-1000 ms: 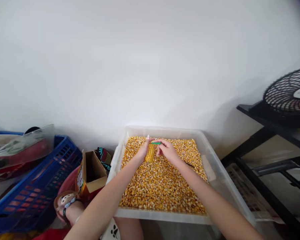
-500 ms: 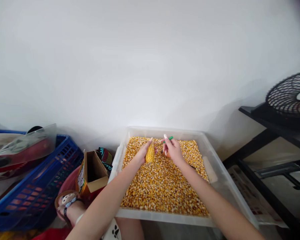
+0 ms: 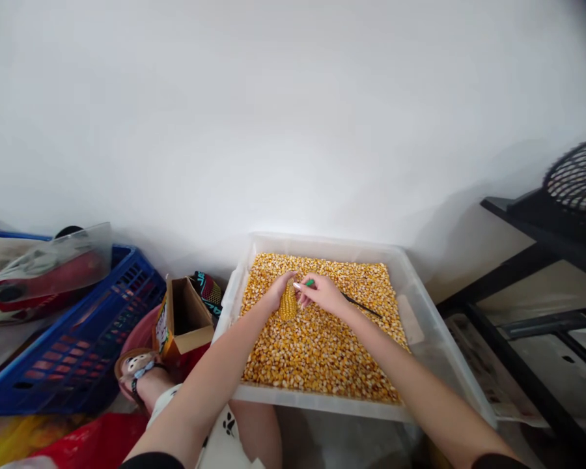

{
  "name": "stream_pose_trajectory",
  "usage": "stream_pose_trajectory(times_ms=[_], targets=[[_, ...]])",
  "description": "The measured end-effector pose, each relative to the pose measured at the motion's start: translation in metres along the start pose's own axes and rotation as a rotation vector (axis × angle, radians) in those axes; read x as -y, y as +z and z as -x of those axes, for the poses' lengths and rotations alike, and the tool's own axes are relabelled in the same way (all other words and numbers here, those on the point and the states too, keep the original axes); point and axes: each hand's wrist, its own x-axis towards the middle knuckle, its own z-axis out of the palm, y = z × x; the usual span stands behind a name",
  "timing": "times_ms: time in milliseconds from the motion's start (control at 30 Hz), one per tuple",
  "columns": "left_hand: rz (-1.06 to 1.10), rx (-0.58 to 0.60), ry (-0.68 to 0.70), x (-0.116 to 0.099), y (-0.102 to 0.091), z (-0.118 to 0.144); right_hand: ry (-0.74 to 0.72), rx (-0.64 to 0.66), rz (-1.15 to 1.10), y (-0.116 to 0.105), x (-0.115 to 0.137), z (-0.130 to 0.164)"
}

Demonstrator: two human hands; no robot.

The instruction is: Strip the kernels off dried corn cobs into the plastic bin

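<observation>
My left hand (image 3: pixel 278 293) is closed around an ear of corn (image 3: pixel 288 306), which stands nearly upright with yellow kernels facing me. My right hand (image 3: pixel 325 294) is closed on a slim green-handled tool (image 3: pixel 310 283) right beside the ear's upper part. The tool's far end is hidden by my fingers, so its exact kind cannot be made out. Both hands are above loose corn kernels (image 3: pixel 317 358) that spread across a translucent plastic bin (image 3: pixel 342 405). A thin black rod (image 3: pixel 364 305) lies on the kernels, partly behind my right forearm.
Left of the bin stand an open cardboard box (image 3: pixel 193 339) and a blue plastic basket (image 3: pixel 73 365) with bagged items. A black rack (image 3: pixel 527 254) carrying a fan (image 3: pixel 579 176) is on the right. A white wall (image 3: pixel 293 117) rises behind the bin.
My right hand has moved left and slightly down, bringing the green-handled tool closer to the ear. The view has shifted a little, and more of the black rod shows.
</observation>
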Motion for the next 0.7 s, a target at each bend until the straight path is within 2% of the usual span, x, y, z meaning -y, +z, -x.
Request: stream_pose_trajectory(times_ms=[233, 467, 600, 700], targets=[[-0.004, 0.125, 0.049, -0.003, -0.003, -0.006, 0.065, 0.033, 0.224, -0.011, 0.0, 0.002], [-0.313, 0.319, 0.042, -0.001, -0.003, -0.007, 0.169, 0.139, 0.255, -0.04, 0.01, 0.003], [-0.592, 0.191, 0.196, 0.008, -0.002, -0.004, 0.19, 0.237, 0.309, -0.048, 0.006, 0.008], [-0.632, 0.107, 0.265, 0.015, 0.002, -0.003, 0.196, 0.255, 0.377, -0.052, 0.0, 0.014]])
